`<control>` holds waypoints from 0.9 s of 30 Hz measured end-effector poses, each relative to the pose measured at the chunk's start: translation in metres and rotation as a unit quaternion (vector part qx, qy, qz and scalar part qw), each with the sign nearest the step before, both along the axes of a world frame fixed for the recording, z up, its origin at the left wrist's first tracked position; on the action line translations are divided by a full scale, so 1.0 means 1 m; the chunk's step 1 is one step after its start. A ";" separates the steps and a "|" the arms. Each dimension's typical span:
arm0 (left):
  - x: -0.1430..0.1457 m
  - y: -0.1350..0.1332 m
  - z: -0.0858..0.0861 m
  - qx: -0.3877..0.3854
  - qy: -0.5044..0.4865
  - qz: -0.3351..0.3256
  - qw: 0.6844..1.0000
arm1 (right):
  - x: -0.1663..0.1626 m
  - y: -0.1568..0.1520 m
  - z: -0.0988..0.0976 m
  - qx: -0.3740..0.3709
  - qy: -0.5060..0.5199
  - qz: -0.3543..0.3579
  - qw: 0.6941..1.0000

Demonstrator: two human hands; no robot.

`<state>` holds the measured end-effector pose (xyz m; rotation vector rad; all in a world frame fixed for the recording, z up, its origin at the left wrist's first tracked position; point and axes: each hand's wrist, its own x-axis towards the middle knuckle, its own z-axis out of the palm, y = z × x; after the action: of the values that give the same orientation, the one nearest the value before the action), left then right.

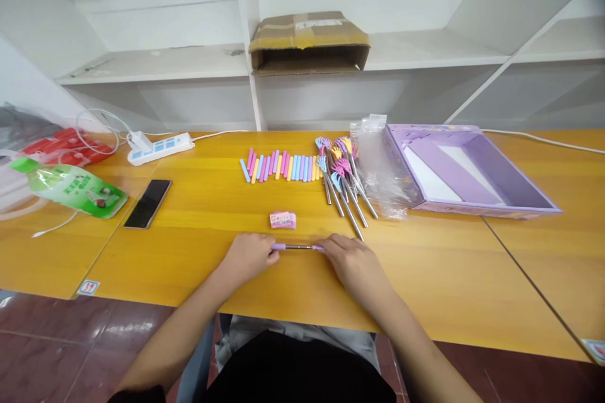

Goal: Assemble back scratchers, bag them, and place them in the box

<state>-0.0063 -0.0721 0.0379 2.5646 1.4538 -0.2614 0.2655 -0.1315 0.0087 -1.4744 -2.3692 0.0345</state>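
Observation:
Just above the table's near edge, a telescopic back scratcher (299, 247) spans between my two hands, its metal rod showing in the middle. My left hand (249, 255) is closed around its purple grip. The fingers of my right hand (353, 263) close over its purple other end, which they mostly hide. A little beyond lies a small stack of pink printed cards (283, 220). Farther back are a row of coloured handle sleeves (283, 165) in pink, blue, purple and yellow, and a pile of metal back scratchers (347, 186) with coloured hand-shaped heads.
Right of the pile lie clear plastic bags (382, 170) and an open purple box (472, 170). On the left are a phone (148, 203), a green drink bottle (70, 187) and a power strip (161, 148). A cardboard box (309, 38) sits on the shelf behind.

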 end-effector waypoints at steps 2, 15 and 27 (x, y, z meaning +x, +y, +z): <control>-0.022 0.004 0.010 0.007 0.021 0.000 1.000 | 0.022 -0.005 0.006 0.011 0.000 0.005 1.000; -0.184 0.046 0.011 0.107 -0.021 0.061 0.992 | 0.227 -0.050 -0.024 0.081 0.015 -0.152 0.985; -0.170 0.033 -0.003 0.182 -0.041 -0.017 0.982 | 0.209 -0.057 -0.045 0.062 0.062 -0.236 0.968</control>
<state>-0.1763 -0.0390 0.0345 2.8428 1.5500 0.1176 0.4748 -0.1885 -0.0364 -1.8700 -1.8353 -0.1318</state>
